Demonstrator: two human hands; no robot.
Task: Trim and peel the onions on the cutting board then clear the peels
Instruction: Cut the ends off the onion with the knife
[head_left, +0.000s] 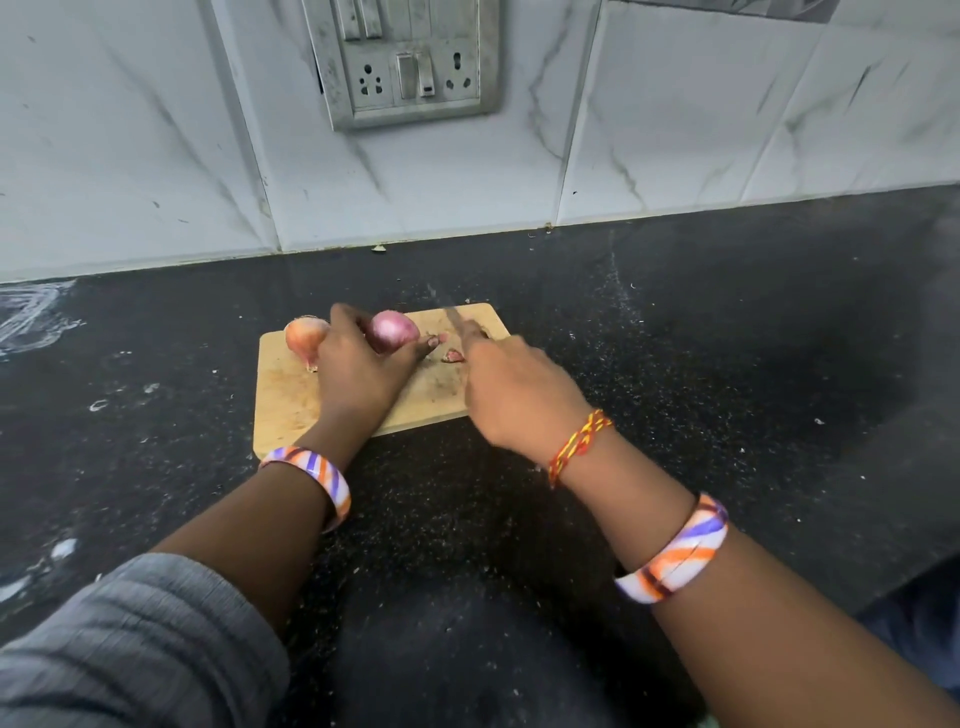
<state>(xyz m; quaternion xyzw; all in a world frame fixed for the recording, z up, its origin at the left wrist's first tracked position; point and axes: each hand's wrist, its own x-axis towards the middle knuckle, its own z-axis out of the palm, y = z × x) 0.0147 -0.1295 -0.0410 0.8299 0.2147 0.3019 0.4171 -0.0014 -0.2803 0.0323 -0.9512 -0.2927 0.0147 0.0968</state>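
The left hand (358, 364) grips a purple onion (395, 331) near the cutting board's (291, 400) far edge; the right hand (511, 389) holds a blurred knife (460, 325) beside it. A paler onion (305, 338) sits at the far left corner.

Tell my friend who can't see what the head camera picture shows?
A left hand holds a purple onion on a wooden cutting board, while the right hand holds a blurred knife. Another onion waits nearby.
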